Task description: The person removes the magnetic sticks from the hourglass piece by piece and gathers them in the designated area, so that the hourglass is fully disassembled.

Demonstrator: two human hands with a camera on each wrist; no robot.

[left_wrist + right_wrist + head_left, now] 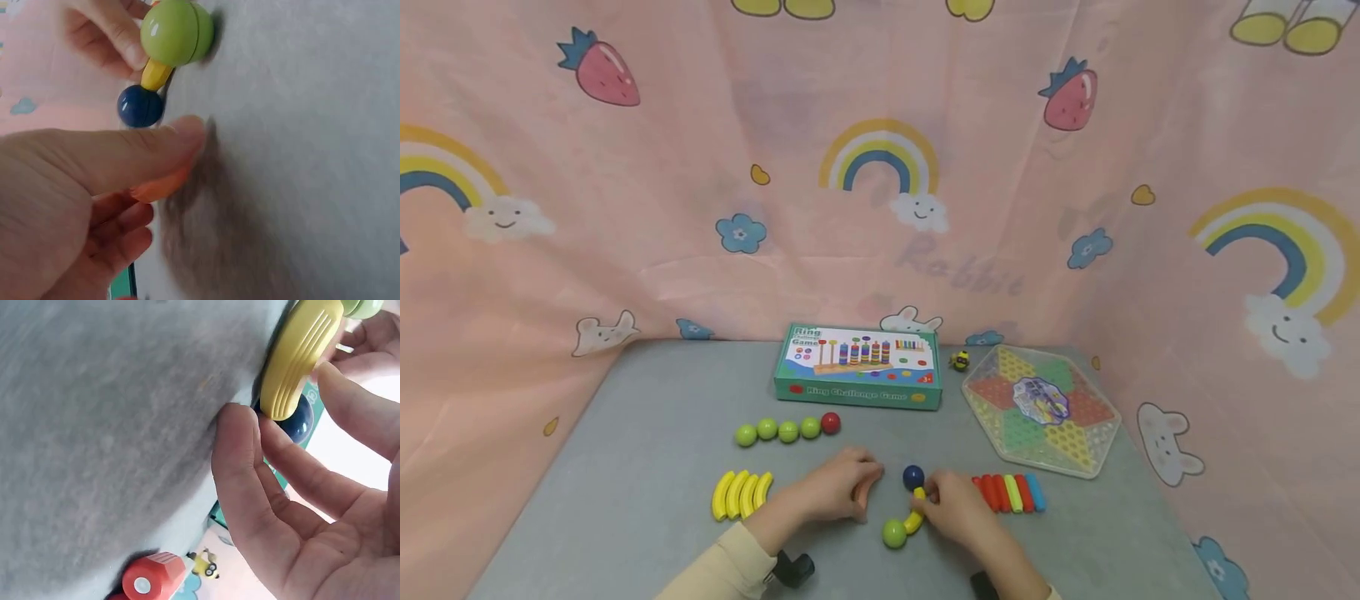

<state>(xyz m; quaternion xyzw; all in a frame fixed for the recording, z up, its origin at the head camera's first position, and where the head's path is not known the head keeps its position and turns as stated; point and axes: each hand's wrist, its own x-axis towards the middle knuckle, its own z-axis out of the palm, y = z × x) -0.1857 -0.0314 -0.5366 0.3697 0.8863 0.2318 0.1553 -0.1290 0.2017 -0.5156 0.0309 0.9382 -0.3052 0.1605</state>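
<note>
My left hand (842,485) pinches a small orange curved stick (161,186) between thumb and fingers, mostly covered by the thumb in the left wrist view. To its right, my right hand (957,504) has thumb and fingertips at a yellow curved stick (300,359) with ridges along its side. One end of this stick meets a dark blue ball (913,477); at the other end sits a lime green ball (894,533). Both balls lie on the grey tabletop (827,567), between the two hands.
Several yellow curved sticks (742,495) lie left, below a row of green balls (787,432) ending in a red ball (831,423). Coloured straight sticks (1015,493) lie right. Behind are a game box (859,367), a small bee figure (959,360) and a hexagonal board (1041,412).
</note>
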